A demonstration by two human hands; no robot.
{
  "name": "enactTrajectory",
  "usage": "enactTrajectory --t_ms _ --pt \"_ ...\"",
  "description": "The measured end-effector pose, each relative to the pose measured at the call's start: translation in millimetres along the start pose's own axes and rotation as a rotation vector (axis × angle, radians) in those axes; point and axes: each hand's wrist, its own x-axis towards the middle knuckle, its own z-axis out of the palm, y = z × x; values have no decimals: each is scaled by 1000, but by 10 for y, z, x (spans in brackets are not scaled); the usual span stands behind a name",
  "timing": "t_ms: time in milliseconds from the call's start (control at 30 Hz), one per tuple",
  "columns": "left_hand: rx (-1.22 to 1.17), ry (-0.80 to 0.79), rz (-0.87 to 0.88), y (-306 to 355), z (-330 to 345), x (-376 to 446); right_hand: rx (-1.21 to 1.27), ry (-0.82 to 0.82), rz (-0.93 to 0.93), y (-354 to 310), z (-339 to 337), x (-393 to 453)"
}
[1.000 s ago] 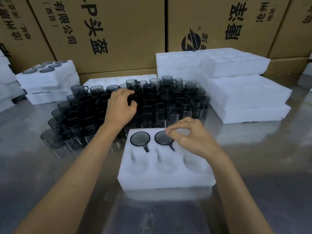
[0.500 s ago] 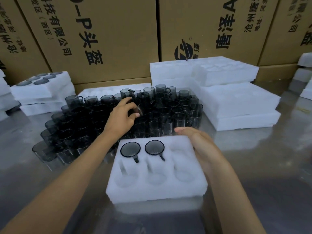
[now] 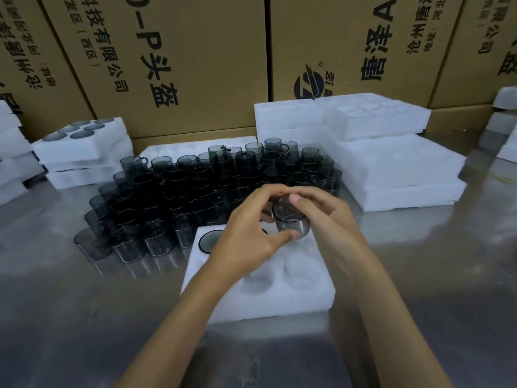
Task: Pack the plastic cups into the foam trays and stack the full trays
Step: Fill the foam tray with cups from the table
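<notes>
A smoky grey plastic cup [image 3: 291,217] is held between both hands above the far edge of the foam tray [image 3: 260,292], over its far right pocket. The cup is tilted, its base turned toward the camera. The left hand [image 3: 249,233] curls round it from the near left side, thumb tip pressed against the lower wall and fingers arched over the top. The right hand [image 3: 321,211] closes on it from the far right, one fingertip lying on the upper rim; both hands grip the same cup, their fingers nearly meeting above it.

Under the left hand, in the tray's far left pocket, sits a seated cup [image 3: 209,242] with its dark round rim showing. The pocket next to it is mostly hidden by the left hand, so what it holds cannot be told. The near pockets below the wrists show only white foam.

Just beyond the hands stands the crowd of loose cups [image 3: 195,189], packed close on the shiny bench [image 3: 419,275] and spreading out to the left. To the right of the hands and farther off lies a pile of empty trays [image 3: 391,169]. Far to the left of the hands is a filled tray stack [image 3: 81,144], cup rims visible in its top layer. Cardboard cartons [image 3: 195,51] with printed characters wall the back.
</notes>
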Motion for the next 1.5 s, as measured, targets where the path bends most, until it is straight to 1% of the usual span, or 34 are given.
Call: enactTrajectory --t_ms 233,400,467,533,600,733,800,833,933,1033,1133,1267,1333,1433,1500 --pt "70 55 -25 -154 24 -97 8 -22 10 37 -48 7" --pt "106 7 -32 -126 -30 -121 -12 -107 -31 -16 -38 13" --pt "69 -17 -52 -105 -124 -122 -15 -118 -18 -60 1 -1" --pt "5 -85 -144 -89 -303 -105 -23 -122 12 -100 65 -17" --pt "-64 -196 -239 -79 -496 -80 -72 -107 60 -110 165 -31" --pt "-224 -355 -383 -110 -829 -114 -161 -20 106 -84 466 -98" --pt "-241 -440 -402 -145 -1007 -167 -203 -27 78 -66 622 -164" --pt "-247 -458 -409 -158 -1082 -197 -242 -41 47 -50 693 -203" --pt "-252 -436 -444 -236 -1244 -263 -345 -75 -35 19 875 -308" --pt "-198 -473 -472 -330 -1320 -291 -396 -131 -65 73 973 -362" --pt "-161 -493 -506 -368 -1372 -317 -401 -153 -63 82 994 -371" --pt "-144 -497 -506 -378 -1406 -332 -416 -178 -21 101 1026 -402" --pt "-116 -474 -542 -422 -1413 -330 -530 -160 -59 119 1036 -427" --pt "-107 -457 -620 -495 -1428 -340 -784 -209 -197 119 1055 -460" --pt "-87 -478 -658 -517 -1441 -350 -850 -225 -278 110 1041 -450"
